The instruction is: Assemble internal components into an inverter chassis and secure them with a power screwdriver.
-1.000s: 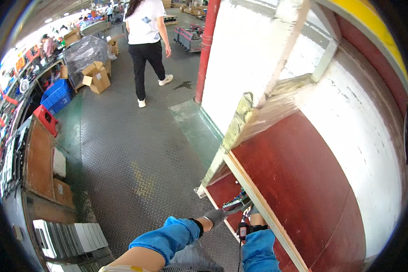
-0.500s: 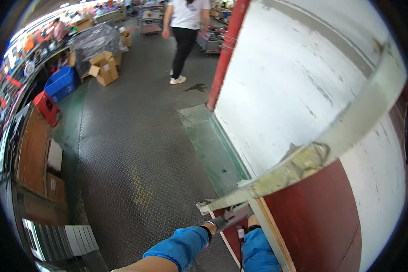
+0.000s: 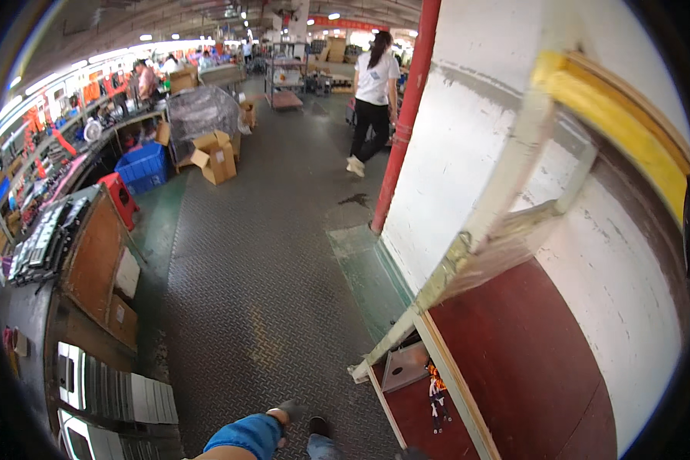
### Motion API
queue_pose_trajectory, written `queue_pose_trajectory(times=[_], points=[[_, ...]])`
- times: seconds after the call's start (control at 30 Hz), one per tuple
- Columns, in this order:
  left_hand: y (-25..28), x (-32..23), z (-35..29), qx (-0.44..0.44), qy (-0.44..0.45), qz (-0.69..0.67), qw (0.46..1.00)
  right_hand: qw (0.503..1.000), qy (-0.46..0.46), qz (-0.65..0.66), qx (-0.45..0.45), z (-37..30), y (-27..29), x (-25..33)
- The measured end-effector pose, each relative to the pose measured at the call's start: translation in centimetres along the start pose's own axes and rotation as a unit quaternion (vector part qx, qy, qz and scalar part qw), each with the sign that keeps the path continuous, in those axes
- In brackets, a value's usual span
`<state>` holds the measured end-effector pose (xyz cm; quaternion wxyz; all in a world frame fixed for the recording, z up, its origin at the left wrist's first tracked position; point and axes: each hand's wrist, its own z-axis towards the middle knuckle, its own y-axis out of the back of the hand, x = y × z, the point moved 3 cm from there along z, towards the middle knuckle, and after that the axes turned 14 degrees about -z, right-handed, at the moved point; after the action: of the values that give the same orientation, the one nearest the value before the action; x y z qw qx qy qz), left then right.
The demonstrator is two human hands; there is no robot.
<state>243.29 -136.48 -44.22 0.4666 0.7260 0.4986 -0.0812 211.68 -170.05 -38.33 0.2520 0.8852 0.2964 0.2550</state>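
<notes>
My left hand [image 3: 290, 412], in a grey glove below a blue sleeve, is low in front of me above the dark patterned floor. I see nothing held in it, but its fingers are too small and blurred to read. A dark patch on the lower edge may be part of my right hand [image 3: 414, 454]; its fingers are hidden. Nearby, a grey metal panel [image 3: 405, 368] with a round hole lies on a dark red shelf [image 3: 406, 402] with a pale wooden edge. Beside it on the red surface is a bundle of small orange, white and dark pieces [image 3: 437, 395].
A pale, worn frame [image 3: 437, 287] rises on the right, with a yellow bar [image 3: 621, 123] above. A red pipe [image 3: 406, 115] stands by the white wall. Left are stacked grey panels [image 3: 111, 391], a red stool [image 3: 119, 199], a blue crate [image 3: 142, 169] and cartons. A person [image 3: 376, 92] walks ahead.
My hands have left the grey metal panel, and the left has moved left over the floor. My view has tilted up and swung left. The person ahead now stands closer to the red pipe.
</notes>
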Motion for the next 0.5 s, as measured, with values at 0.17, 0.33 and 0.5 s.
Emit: queue_pose_trajectory(times=[0.17, 0.33, 0.5], points=[[-5.9, 5.3, -23.0, 0.005, 0.438, -0.267, 0.858, 0.999, -0.028, 0.023, -0.029, -11.4, -6.3, -7.1], [-13.2, 2.3, -36.0, 0.055, 0.417, -0.187, 0.888, 0.993, -0.093, 0.042, -0.059, -22.8, -13.6, -17.0], [-19.1, -1.3, -34.9, 0.055, 0.328, -0.179, 0.926, 0.988, -0.136, 0.023, -0.062, -33.3, -20.1, -26.3]])
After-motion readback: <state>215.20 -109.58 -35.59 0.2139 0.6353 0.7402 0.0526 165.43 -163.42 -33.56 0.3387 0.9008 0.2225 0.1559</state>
